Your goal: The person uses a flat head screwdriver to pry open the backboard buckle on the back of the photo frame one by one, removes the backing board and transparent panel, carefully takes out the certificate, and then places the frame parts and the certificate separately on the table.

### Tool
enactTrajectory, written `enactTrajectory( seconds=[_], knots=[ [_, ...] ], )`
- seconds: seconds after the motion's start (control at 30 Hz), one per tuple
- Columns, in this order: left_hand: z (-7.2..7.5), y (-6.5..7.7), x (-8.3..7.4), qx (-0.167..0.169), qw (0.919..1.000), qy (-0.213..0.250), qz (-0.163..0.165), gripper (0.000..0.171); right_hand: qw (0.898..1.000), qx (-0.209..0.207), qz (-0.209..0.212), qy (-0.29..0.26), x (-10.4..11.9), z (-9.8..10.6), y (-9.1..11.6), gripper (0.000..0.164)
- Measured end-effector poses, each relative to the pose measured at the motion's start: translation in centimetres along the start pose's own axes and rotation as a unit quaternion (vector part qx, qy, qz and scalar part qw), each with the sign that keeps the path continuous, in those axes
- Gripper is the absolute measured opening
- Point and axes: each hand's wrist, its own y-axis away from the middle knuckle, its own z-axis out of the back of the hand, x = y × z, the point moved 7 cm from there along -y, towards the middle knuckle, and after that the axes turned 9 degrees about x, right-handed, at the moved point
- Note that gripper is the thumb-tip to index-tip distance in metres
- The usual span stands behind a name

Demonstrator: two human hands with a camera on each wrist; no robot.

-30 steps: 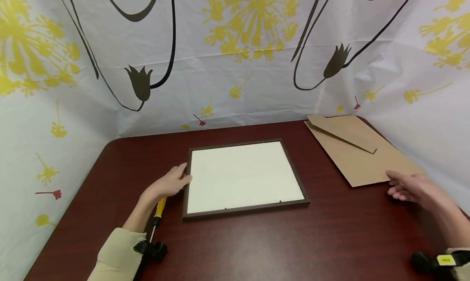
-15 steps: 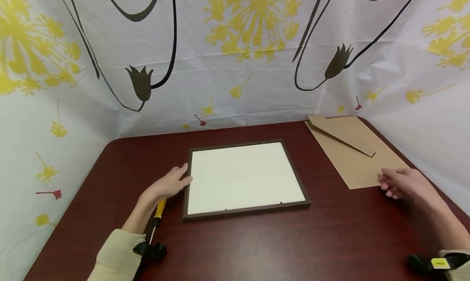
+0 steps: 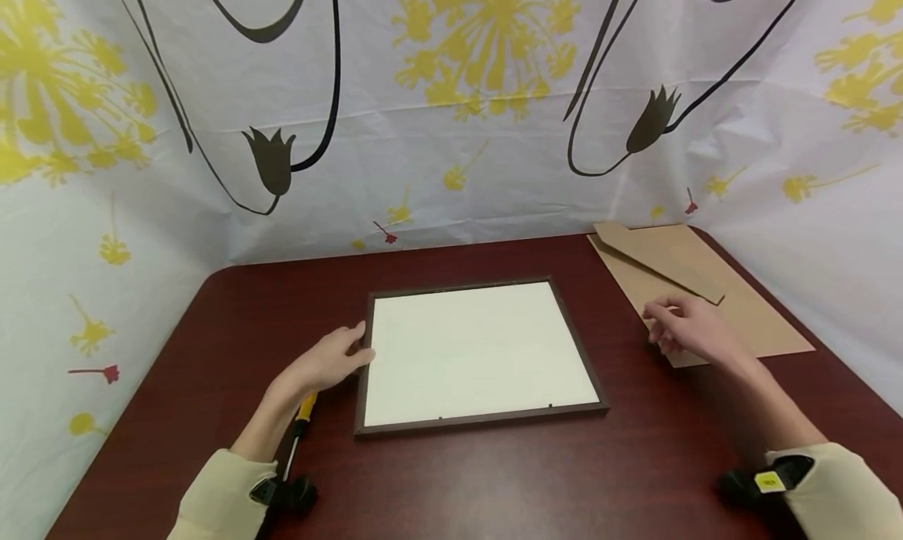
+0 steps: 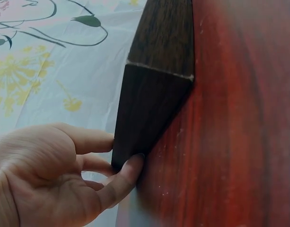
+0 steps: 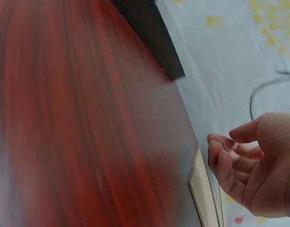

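A dark-brown picture frame [image 3: 482, 354] lies on the table around a white panel. My left hand [image 3: 326, 360] grips its left side; in the left wrist view, the fingers of my left hand [image 4: 64, 170] pinch the end of the dark frame [image 4: 154, 75]. My right hand [image 3: 687, 327] is raised over the near left part of the brown cardboard sheet [image 3: 765, 324], holding nothing. Its fingers curl loosely in the right wrist view, where the right hand [image 5: 258, 165] is apart from the frame's corner [image 5: 156, 40].
A yellow-handled screwdriver [image 3: 306, 408] lies partly under my left forearm. On the cardboard sheet rests a folded cardboard strip [image 3: 656, 264], near the table's back right corner. White patterned sheeting [image 3: 451, 132] encloses the dark-red table [image 3: 494, 485] at the back and sides.
My right hand has left the cardboard's near right edge and moved left toward the frame. The frame has slid slightly toward me with my left hand on it.
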Motion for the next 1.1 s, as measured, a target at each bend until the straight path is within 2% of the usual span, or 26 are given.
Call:
enactTrajectory(
  seconds=[0.1,0.2,0.43,0.6,0.73,0.9,1.1],
  knots=[
    [-0.1,0.3,-0.2,-0.003,0.9999,-0.010,-0.005,0.065,0.999,0.003,0.025,0.020,1.5,-1.2,-1.0,0.032],
    [-0.3,0.5,-0.3,-0.004,0.9997,-0.020,-0.011,0.065,0.999,0.009,0.045,0.017,2.8,-2.3,-1.7,0.029],
    [-0.7,0.9,-0.7,0.004,0.9994,-0.022,-0.026,0.068,0.996,0.036,0.081,0.023,4.5,-4.3,-2.9,0.026],
    [-0.1,0.7,-1.4,-0.034,0.9976,-0.035,-0.048,0.071,0.994,0.034,0.085,0.060,5.8,-5.2,-3.9,0.028],
    [0.3,0.2,-1.9,-0.059,0.9947,-0.060,-0.060,0.066,0.990,0.038,0.096,0.101,7.0,-6.0,-4.8,0.030],
    [0.3,-0.9,-2.0,-0.047,0.9963,-0.058,-0.042,0.068,0.980,0.046,0.115,0.158,8.0,-6.9,-5.6,0.037],
    [-0.1,-1.8,-1.6,-0.023,0.9988,-0.042,-0.003,0.081,0.977,0.062,0.092,0.182,7.6,-7.4,-5.9,0.056]
  ],
)
